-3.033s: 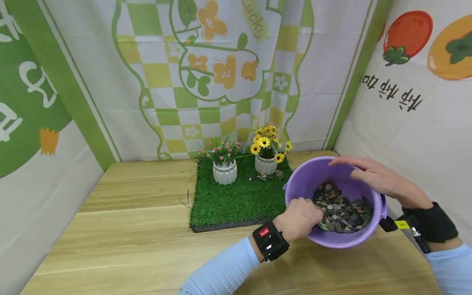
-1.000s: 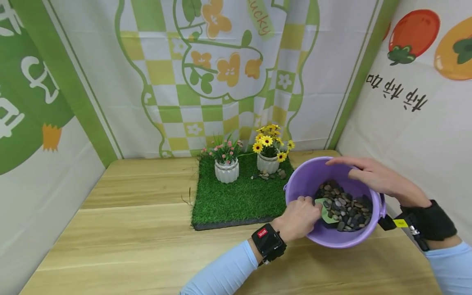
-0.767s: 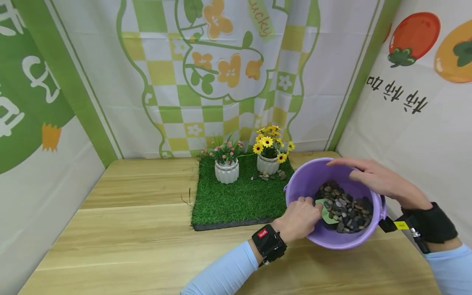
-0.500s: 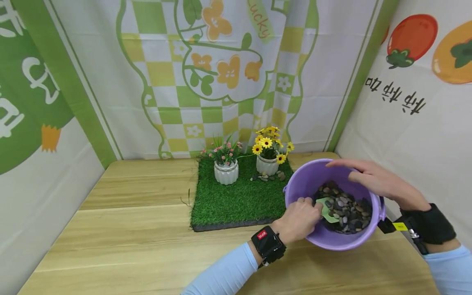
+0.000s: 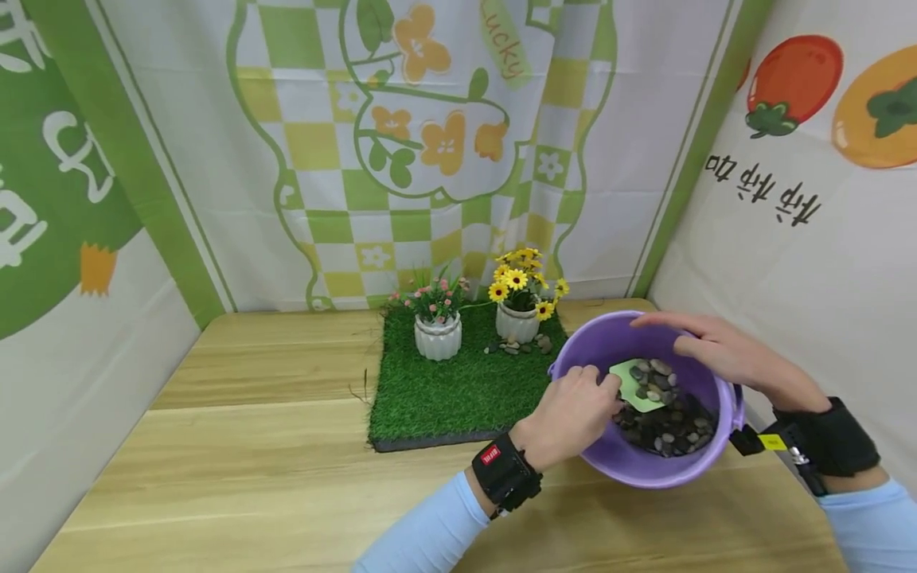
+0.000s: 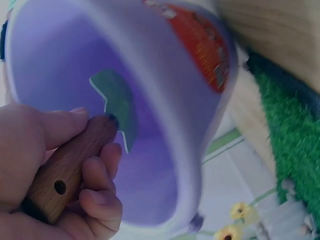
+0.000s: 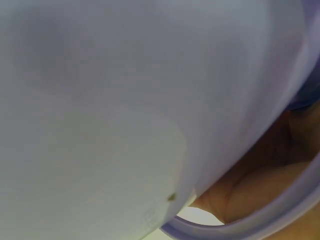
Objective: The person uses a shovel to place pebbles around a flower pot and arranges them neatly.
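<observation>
- Left hand [image 5: 571, 415], on the near side, grips the trowel [image 5: 629, 383] by its wooden handle [image 6: 80, 155]; the right hand [image 5: 734, 360] holds the bucket [image 5: 605, 342] at its right rim, thumb inside.
- Wooden table [image 5: 251, 477] bears everything below.
- At the table's right, the purple bucket stands mouth up; whether it leans I cannot tell.
- Left of it lies the grass mat [image 5: 451, 402].
- Two white pots stand upright on the mat's far part: the left pot [image 5: 438, 341] with pink flowers, the right pot [image 5: 517, 326] with yellow ones.
- Within the bucket's mouth, the trowel's green blade carries a small heap of stones [image 5: 657, 382], seemingly above the pile [image 5: 684, 430].
- Loose stones [image 5: 510, 348] lie on the mat near the right pot. Part of the work looks done, and this scoopful looks loaded; emptying it seems left, with plenty more in the bucket.
</observation>
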`<state>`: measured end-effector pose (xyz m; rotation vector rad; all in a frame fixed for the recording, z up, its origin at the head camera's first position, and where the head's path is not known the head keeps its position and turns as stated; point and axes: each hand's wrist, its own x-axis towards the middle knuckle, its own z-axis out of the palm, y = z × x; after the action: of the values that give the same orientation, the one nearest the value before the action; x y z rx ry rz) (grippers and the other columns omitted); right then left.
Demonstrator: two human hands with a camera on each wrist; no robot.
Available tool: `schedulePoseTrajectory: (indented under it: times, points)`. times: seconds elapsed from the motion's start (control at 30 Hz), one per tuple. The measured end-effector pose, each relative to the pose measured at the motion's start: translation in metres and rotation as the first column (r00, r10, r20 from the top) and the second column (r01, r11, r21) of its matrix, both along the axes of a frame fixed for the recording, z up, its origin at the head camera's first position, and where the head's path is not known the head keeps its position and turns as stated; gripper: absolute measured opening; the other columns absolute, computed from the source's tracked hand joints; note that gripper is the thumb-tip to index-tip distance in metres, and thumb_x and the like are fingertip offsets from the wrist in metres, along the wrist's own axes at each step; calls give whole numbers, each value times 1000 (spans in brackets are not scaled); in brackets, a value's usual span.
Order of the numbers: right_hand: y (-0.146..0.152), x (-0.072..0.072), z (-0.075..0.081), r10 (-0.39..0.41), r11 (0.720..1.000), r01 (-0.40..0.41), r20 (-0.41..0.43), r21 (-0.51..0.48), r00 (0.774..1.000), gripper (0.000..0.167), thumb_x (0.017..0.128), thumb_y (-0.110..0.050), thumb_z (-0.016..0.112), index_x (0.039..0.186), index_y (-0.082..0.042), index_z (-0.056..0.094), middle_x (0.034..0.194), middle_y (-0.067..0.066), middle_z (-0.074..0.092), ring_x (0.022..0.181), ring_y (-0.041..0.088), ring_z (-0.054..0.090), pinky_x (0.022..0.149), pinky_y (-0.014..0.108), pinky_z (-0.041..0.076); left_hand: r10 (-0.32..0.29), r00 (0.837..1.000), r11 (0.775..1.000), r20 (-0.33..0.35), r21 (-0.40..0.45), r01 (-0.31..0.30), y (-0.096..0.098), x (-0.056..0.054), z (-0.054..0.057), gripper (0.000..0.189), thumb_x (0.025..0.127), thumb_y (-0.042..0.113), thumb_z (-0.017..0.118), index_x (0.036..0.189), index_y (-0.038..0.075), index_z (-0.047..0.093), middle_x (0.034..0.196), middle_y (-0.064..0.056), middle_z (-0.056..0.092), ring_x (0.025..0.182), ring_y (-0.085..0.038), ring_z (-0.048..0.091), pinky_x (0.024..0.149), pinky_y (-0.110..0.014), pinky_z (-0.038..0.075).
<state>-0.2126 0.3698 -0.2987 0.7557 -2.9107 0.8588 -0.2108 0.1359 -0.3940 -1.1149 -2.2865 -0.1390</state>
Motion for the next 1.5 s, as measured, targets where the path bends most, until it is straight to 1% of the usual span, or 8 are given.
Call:
schedulePoseTrajectory:
  times: [0.17, 0.37, 0.5, 0.7, 0.83, 1.0, 1.37, 1.5]
  points:
    - [0, -3, 1, 18, 1000, -17, -13, 8, 1000, 51, 95, 2, 39, 138, -19, 56, 140, 12, 55, 116, 3, 54, 86, 18, 48, -7, 996, 1000, 88, 10, 6, -16, 5, 13, 22, 96, 39, 62, 100, 17, 62, 81, 3, 60, 70, -11, 57, 49, -20, 44]
    - [1, -5, 0, 41, 999, -41, -9, 3, 999, 49, 96, 2, 38, 138, -17, 55, 141, 14, 53, 119, 0, 51, 87, 18, 47, 0, 991, 1000, 136, 17, -2, -34, 10, 23, 21, 97, 38, 61, 100, 17, 62, 81, 3, 58, 69, -10, 53, 50, -19, 40]
    - [-1, -5, 1, 36, 999, -36, 12, -7, 999, 49, 96, 2, 38, 138, -16, 55, 143, 17, 52, 112, -3, 53, 83, 22, 51, -28, 986, 999, 165, 39, 22, -45, 12, 27, 20, 98, 37, 60, 99, 17, 62, 79, 3, 56, 68, -10, 52, 50, -18, 38]
    - [-3, -4, 2, 50, 998, -49, 25, -25, 998, 47, 97, -1, 38, 139, -14, 54, 143, 18, 50, 111, -5, 52, 80, 24, 53, -64, 984, 996, 166, 76, 52, -63, 14, 33, 17, 99, 35, 59, 96, 18, 61, 76, 5, 52, 67, -9, 49, 54, -16, 34]
    - [-2, -4, 3, 49, 999, -48, 18, -22, 999, 47, 98, -1, 37, 139, -16, 54, 145, 18, 49, 114, -3, 51, 82, 23, 51, -69, 986, 995, 150, 85, 57, -75, 14, 38, 17, 99, 34, 58, 95, 18, 61, 73, 5, 49, 65, -9, 45, 55, -17, 32]
    - [0, -3, 1, 53, 998, -53, -2, -28, 999, 48, 98, 1, 37, 139, -16, 54, 144, 18, 49, 116, -1, 51, 84, 20, 48, -66, 983, 994, 170, 94, 51, -88, 15, 41, 16, 99, 33, 58, 100, 18, 64, 73, 5, 50, 63, -8, 41, 55, -16, 29]
    - [2, -5, -2, 63, 998, -63, 1, -31, 998, 48, 98, 1, 37, 139, -16, 54, 143, 17, 50, 118, -4, 47, 87, 20, 45, -65, 965, 989, 253, 144, 29, -112, 4, 45, 18, 100, 29, 58, 107, 16, 66, 81, 4, 57, 69, -8, 46, 62, -19, 34]
    - [2, -6, -2, 73, 996, -74, -21, -41, 997, 48, 97, 3, 38, 138, -14, 55, 140, 8, 54, 118, -6, 48, 88, 17, 42, -72, 956, 985, 284, 169, 24, -123, -1, 46, 16, 100, 26, 57, 107, 14, 66, 83, 4, 58, 70, -9, 46, 64, -20, 35]
